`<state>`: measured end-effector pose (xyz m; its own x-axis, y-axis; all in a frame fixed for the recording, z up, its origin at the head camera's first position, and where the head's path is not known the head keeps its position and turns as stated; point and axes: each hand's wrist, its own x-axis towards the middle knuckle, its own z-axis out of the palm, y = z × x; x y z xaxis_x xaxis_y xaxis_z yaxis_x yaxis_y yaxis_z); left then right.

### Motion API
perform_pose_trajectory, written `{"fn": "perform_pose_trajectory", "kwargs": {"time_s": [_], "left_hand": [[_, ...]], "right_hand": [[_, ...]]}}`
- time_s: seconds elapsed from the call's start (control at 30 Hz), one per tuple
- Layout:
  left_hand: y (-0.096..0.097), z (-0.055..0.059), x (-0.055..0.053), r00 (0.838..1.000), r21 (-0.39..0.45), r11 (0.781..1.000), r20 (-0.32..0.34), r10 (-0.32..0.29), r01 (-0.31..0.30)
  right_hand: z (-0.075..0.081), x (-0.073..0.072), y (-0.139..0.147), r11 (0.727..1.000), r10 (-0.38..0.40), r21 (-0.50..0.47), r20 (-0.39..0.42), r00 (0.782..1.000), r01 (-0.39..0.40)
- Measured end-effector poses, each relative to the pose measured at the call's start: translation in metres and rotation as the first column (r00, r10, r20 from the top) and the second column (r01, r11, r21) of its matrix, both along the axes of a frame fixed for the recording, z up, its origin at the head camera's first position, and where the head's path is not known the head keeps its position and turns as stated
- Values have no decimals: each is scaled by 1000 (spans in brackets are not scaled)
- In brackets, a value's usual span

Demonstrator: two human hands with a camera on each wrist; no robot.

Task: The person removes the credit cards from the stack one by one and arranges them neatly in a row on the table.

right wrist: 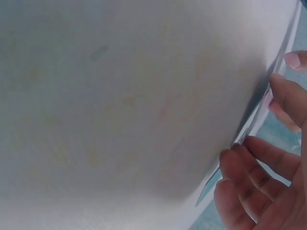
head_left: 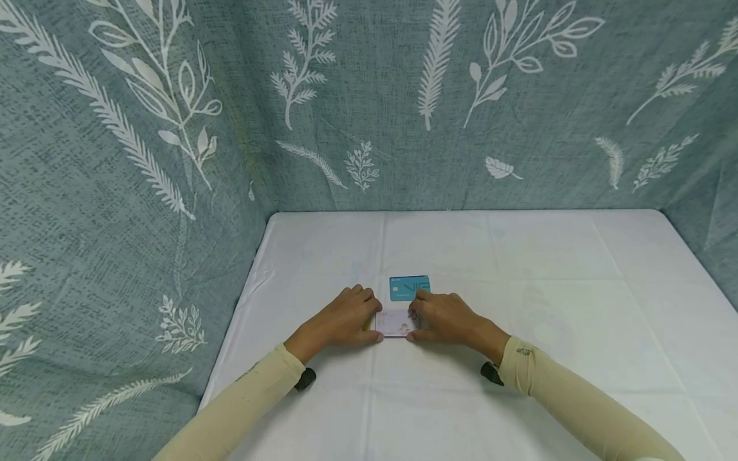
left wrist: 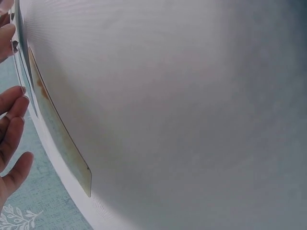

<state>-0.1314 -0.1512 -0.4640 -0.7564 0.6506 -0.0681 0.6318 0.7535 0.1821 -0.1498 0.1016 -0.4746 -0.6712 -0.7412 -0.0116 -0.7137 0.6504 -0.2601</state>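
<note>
A person's left hand point(head_left: 348, 317) and right hand point(head_left: 451, 318) face each other over a table spread with white cloth point(head_left: 548, 301). Between them is a pale pinkish rectangular card point(head_left: 394, 323), its printed face up. The left hand pinches its left end, thumb at the near corner and fingers at the far one; the right hand grips the right end in the same way. The wrist views show this card slightly raised off the cloth. A yellowish-green flat card point(left wrist: 61, 134) lies on the cloth by the left hand, partly beneath the held card. Just beyond lies a teal card with dark lettering point(head_left: 402, 289), its near right corner overlapped by the right hand. Cream sleeves point(head_left: 576, 397) cover both forearms.
</note>
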Motion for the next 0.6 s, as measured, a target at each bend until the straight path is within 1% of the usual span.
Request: {"fn": "perform_pose_trajectory", "kwargs": {"time_s": [0.23,0.37,0.6], "left_hand": [[0,1,0,1000,-10,1000,2,-2,2],[0,1,1,1000,-12,1000,-10,-12,12],[-1,-1,1,1000,-5,1000,-13,-17,16]], "right_hand": [[0,1,-1,1000,-3,-5,13,1000,3],[-1,2,-2,1000,6,-5,-5,1000,-6],[-3,2,-2,1000,11,-7,-33,999,-11]]}}
